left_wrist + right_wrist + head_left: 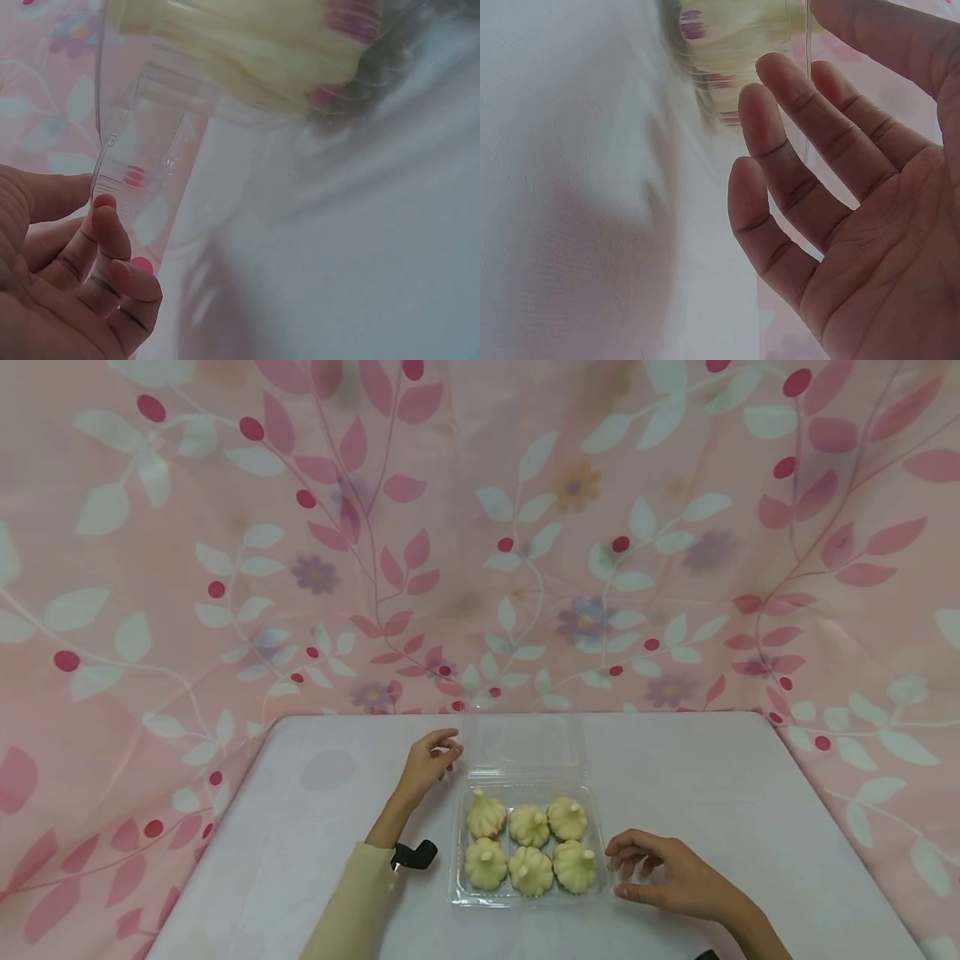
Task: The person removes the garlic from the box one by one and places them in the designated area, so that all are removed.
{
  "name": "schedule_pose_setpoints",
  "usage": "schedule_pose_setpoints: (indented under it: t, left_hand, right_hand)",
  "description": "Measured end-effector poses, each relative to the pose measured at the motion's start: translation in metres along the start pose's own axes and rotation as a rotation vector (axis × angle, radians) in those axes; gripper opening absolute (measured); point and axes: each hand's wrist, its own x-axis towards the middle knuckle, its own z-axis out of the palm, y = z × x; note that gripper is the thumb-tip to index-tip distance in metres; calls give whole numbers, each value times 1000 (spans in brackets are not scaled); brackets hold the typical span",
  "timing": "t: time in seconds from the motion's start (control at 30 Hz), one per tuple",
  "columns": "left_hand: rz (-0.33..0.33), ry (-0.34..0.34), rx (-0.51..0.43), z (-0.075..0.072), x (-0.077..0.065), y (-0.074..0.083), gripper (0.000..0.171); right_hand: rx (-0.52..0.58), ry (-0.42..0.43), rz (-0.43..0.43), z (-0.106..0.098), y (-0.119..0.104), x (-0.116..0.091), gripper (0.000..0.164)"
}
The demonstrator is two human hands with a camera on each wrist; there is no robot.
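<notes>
A clear plastic clamshell box (454,893) stands on the table with several pale garlic bulbs (529,825) in two rows. Its transparent lid (525,739) is folded back, away from the person. My left hand (426,768) is at the lid's left edge; in the left wrist view, thumb and forefinger pinch the edge of the clear plastic. To the right of the box is my right hand (667,872), fingers loosely bent and apart, holding nothing. In the right wrist view its fingertips (761,124) are close to the box wall; whether they touch it I cannot tell.
A white cloth covers the table (315,860). Behind it hangs a pink curtain (450,527) printed with leaves and flowers. A black wrist device (415,855) is worn by the left sleeve.
</notes>
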Motion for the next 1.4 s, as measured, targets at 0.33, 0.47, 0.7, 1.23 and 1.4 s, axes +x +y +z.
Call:
schedule_pose_setpoints:
  t: [0.33,0.47,0.7,1.23,1.4]
  left_hand:
    - [-57,-14,51,0,0,-3,34]
    - [-74,-19,62,0,-2,-2,33]
    - [-80,-31,77,-2,-3,-1,34]
    - [49,-70,202,-14,-25,24,35]
    - [67,-101,272,-19,-38,33,37]
  right_hand:
    - [1,0,-28,0,-1,1,37]
    - [0,1,-37,0,0,1,37]
    - [1,4,-51,0,1,2,38]
    - [14,-4,-38,-1,1,1,38]
    - [22,-7,-48,0,1,1,39]
